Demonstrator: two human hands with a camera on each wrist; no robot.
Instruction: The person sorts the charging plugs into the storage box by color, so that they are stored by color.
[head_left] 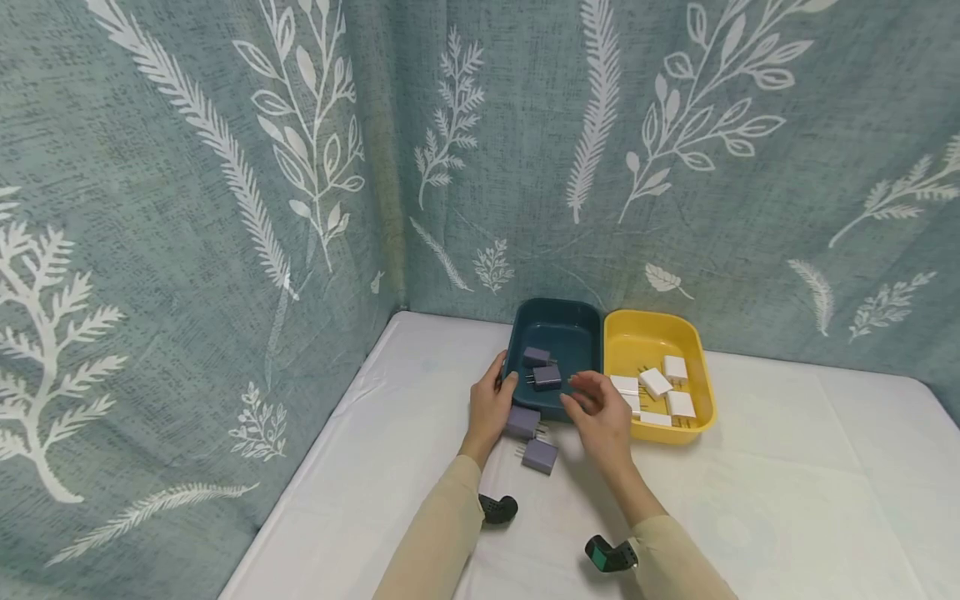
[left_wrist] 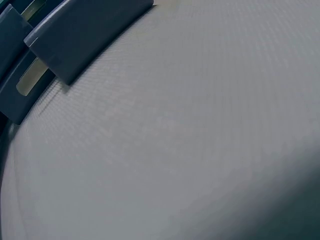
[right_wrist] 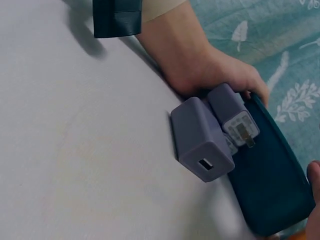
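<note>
My left hand [head_left: 491,404] holds the left side of a dark teal tray [head_left: 558,310], with the thumb at its rim. Inside that tray lie two purple charger plugs [head_left: 546,378]. Just in front of it, on the table, are two more purple plugs [head_left: 539,456], one close to my left hand; the right wrist view shows a USB slot on the nearer purple plug [right_wrist: 200,137]. Over the tray's front right corner is my right hand [head_left: 606,421], thumb and fingers bent and apart, with nothing visible between them.
A yellow tray [head_left: 705,392] stands against the teal one on its right, with several white charger plugs [head_left: 655,383] in it. Both trays sit on a white-covered table [head_left: 810,483]. A blue-green patterned curtain [head_left: 525,150] hangs behind and to the left.
</note>
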